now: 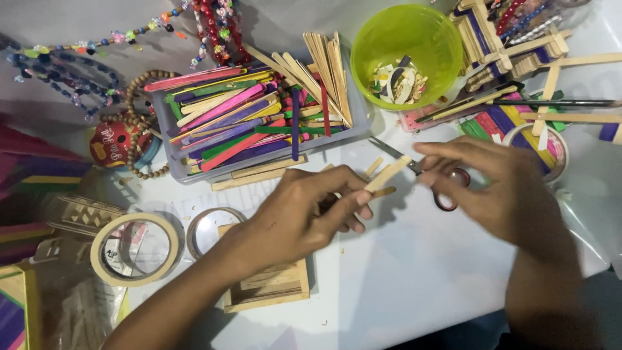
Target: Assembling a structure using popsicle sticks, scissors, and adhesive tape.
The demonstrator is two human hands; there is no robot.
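Left hand (304,210): fingers are pinching a plain wooden stick (387,174), holding it slanted above the white table (402,272)
Right hand (499,185): fingers are gripping the red handles of the scissors (421,170), whose blades are meeting the stick's upper end
Behind the hands: a tray (259,123) is holding coloured sticks
Farther out: a green bowl (407,48) is sitting beside the tray, a tape roll (135,249) is lying at the left

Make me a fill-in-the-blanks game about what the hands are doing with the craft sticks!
1. The right hand holds a pair of ____ with red handles.
2. The left hand holds a plain wooden ____.
3. The bowl behind the hands is coloured ____.
4. The coloured sticks lie in a clear plastic ____.

Missing words: scissors; stick; green; tray
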